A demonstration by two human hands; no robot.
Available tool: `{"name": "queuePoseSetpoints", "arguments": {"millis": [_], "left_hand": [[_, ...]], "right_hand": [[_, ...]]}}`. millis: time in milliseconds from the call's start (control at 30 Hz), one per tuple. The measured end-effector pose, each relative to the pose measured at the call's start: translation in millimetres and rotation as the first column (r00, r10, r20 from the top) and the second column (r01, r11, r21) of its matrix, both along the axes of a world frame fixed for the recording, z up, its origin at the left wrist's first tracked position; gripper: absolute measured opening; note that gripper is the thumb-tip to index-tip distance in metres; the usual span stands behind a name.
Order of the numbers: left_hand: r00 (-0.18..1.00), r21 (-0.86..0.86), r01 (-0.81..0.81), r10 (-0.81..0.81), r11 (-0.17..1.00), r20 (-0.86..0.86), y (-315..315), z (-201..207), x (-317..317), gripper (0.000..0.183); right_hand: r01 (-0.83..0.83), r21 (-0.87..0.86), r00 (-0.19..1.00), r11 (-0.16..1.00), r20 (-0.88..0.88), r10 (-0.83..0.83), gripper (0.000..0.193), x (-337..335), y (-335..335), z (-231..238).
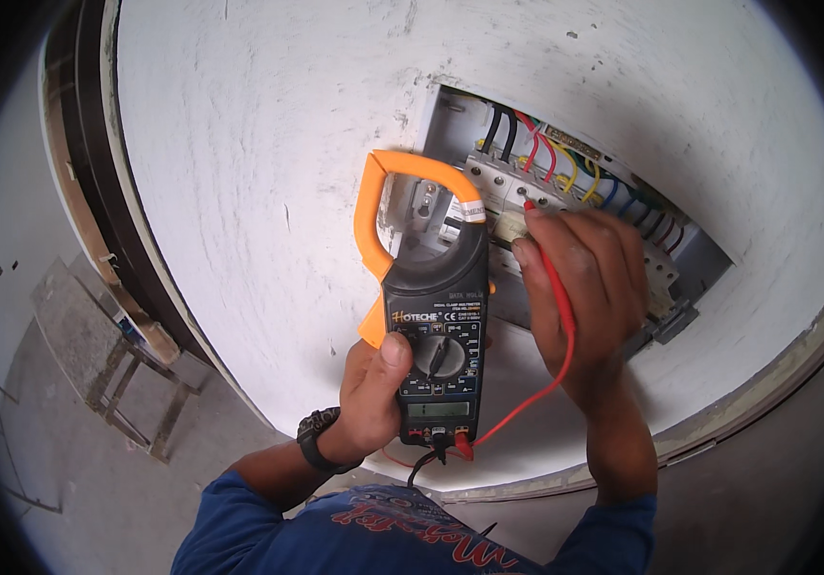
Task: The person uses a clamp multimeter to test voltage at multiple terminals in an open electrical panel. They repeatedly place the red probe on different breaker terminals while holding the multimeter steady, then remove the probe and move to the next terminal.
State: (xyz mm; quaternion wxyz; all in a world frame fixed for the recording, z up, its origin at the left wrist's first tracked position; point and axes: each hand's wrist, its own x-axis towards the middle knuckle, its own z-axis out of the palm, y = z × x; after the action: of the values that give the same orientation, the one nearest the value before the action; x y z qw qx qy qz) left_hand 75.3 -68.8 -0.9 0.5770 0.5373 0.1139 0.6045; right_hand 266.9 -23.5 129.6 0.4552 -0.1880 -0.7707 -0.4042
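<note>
My left hand (371,395) is wrapped around the lower body of a black clamp meter (431,292), its thumb beside the round dial. The meter's orange jaw (367,206) is closed and stands in front of the left part of the breaker box. In the fingers of my right hand (592,287) is a red test probe (559,292), its tip at the upper screws of a row of white circuit breakers (498,179). A red lead (532,398) runs from the probe to the meter's lower end. A black lead (419,467) also leaves the meter; its far end is hidden.
The metal breaker box (704,244) sits recessed in a white plastered wall (258,144). Black, red, yellow, green and blue wires (565,163) enter the breakers from above. A dusty wooden bench (81,331) stands at the left, near a dark door frame (91,144).
</note>
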Motion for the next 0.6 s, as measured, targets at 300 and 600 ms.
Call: {"name": "queuePoseSetpoints", "arguments": {"millis": [300, 600], "left_hand": [[1.000, -0.006, -0.016, 0.016, 1.000, 0.005, -3.0, 4.4, 3.3, 0.086], [0.999, -0.025, -0.046, 0.045, 0.999, -0.029, -4.9, 4.4, 1.4, 0.092]], "right_hand": [[-0.029, -0.008, 0.999, 1.000, -0.017, 0.029, 0.033, 2.3, 1.3, -0.9], [-0.041, 0.027, 0.999, 0.999, -0.024, 0.042, 0.036, 4.1, 7.8, -4.7]]}}
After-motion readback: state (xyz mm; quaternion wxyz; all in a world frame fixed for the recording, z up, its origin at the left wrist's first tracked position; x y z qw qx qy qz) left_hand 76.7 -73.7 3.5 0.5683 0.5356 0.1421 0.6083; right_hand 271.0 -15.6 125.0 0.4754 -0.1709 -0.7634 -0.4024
